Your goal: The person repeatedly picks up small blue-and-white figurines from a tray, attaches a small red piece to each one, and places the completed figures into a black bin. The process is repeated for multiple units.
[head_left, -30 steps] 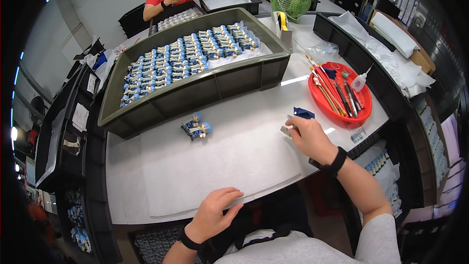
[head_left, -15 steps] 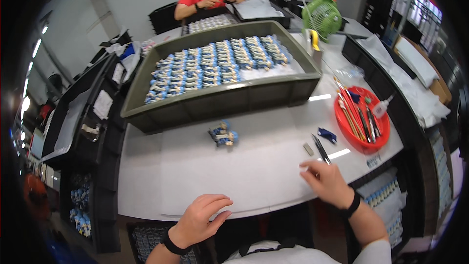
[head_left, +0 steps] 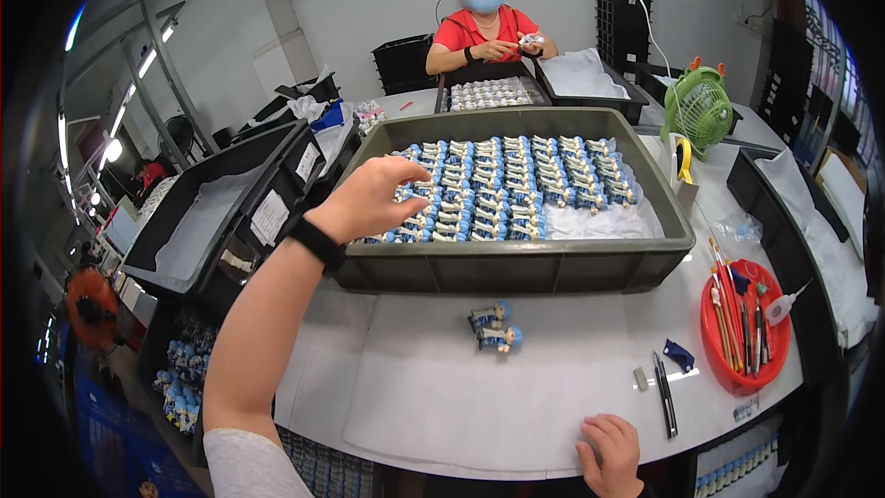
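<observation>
My left hand (head_left: pixel 369 198) is raised over the left side of a large olive-green crate (head_left: pixel 516 269), its thumb and fingers apart with nothing seen between them. Below the fingers, rows of small blue-and-white figurines (head_left: pixel 502 186) lie on white lining inside the crate. Two similar figurines, a front one (head_left: pixel 499 338) and one just behind it (head_left: pixel 487 316), lie side by side on the white work surface (head_left: pixel 442 397). My right hand (head_left: pixel 610 454) rests near the table's front edge, empty, with fingers loosely bent and thumb apart. A black pen-like tool (head_left: pixel 665 397) lies just beyond it.
To the right stand a red bowl (head_left: pixel 705 337) of brushes and tools, a grey block (head_left: pixel 641 379), and a dark blue piece (head_left: pixel 679 356). A green fan (head_left: pixel 698 111) stands behind. Black trays (head_left: pixel 217 203) flank the left. A masked person (head_left: pixel 484 32) works opposite.
My left hand has moved forward and up from the table's front edge to above the crate. My right hand has drawn back toward the front edge. The whole view has shifted.
</observation>
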{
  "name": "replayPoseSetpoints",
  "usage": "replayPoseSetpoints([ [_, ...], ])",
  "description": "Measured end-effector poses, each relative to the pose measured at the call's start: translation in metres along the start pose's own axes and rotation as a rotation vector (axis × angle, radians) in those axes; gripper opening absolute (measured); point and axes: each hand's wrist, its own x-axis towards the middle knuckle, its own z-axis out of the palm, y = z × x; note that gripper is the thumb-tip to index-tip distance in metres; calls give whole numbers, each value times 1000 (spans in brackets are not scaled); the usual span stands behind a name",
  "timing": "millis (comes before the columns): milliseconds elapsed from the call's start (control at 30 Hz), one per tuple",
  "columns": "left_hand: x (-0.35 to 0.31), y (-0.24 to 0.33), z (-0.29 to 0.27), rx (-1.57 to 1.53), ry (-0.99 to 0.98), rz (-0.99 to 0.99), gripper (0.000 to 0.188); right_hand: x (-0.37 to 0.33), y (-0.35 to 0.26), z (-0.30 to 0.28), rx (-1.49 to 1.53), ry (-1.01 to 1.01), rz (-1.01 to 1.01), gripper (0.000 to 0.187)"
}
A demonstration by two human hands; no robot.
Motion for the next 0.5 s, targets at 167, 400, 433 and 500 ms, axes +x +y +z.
replayPoseSetpoints([
  [167,79,-3,43,88,-334,25,47,5,3,2,-96,18,-48,18],
  [400,142,9,128,117,-806,-17,98,7,7,3,-67,-4,-49,15],
  [433,146,11,138,154,-834,-26,104,7,8,3,-72,-7,-47,15],
  [500,150,10,151,201,-892,-49,111,7,9,4,-77,-12,-46,16],
])
